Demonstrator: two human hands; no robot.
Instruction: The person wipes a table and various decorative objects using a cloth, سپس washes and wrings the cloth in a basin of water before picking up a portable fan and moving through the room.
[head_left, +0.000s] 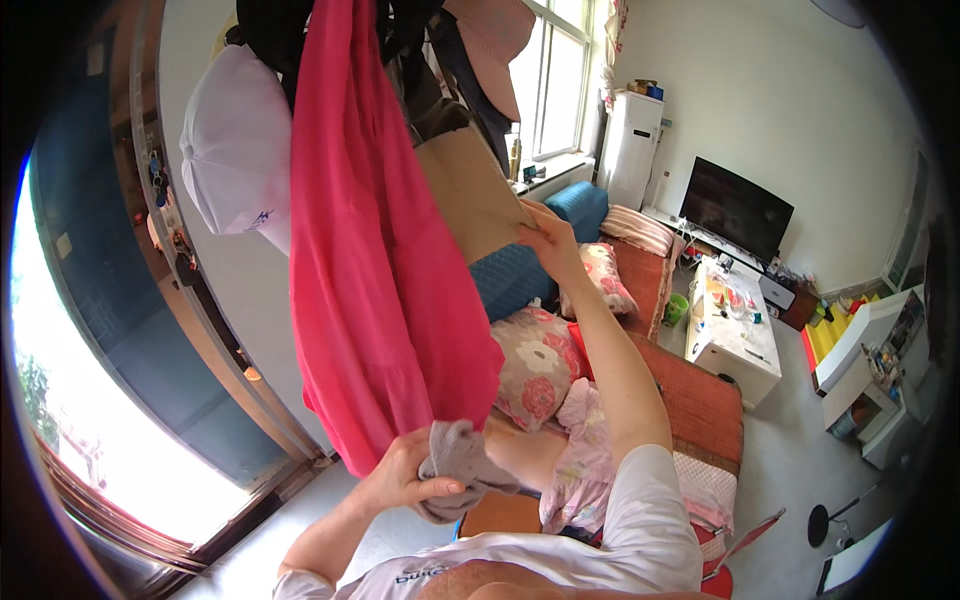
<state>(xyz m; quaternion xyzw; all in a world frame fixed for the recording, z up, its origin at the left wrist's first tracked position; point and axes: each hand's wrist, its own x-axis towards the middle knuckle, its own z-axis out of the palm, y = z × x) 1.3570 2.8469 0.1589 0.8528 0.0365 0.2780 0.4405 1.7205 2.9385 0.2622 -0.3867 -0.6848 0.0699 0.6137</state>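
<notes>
My left hand (405, 469) grips a bunched grey cloth (457, 461) just below the hem of a bright pink fabric garment (375, 262) that hangs in front of me. Raised higher, my right hand (551, 236) has its fingers and thumb on the lower right edge of a flat tan panel (469, 195), perhaps cardboard. The pink fabric covers the panel's left side. Around its upper end hang a white cap (236, 142), a pink visor cap (495, 52) and dark items. What they hang from is hidden.
A sofa with a reddish-brown mat (697, 390), a flowered cushion (529, 364) and blue bolsters (577, 202) stands beyond my right arm. Farther off are a white low table (735, 337) and a television (735, 214). A doorway (112, 420) opens at left. Below me is a brown seat (501, 515).
</notes>
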